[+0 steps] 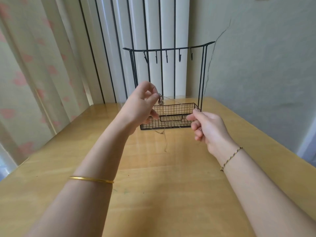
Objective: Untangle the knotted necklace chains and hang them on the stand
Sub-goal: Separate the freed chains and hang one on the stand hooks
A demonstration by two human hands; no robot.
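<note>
Chain (172,99) stretched between both hands, just before the stand (168,49).
Left hand (142,102) pinches the pendant (160,100) end higher, nearer the hooks (166,57); right hand (207,128) grips the lower end; tangled slack (165,140) dangles toward the table (153,178).

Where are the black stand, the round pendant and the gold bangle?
black stand (171,124), head view, on the front mesh wall of its wire basket.
round pendant (160,101), head view, on its dangling ring.
gold bangle (92,179), head view, on the band across the left forearm.
</note>
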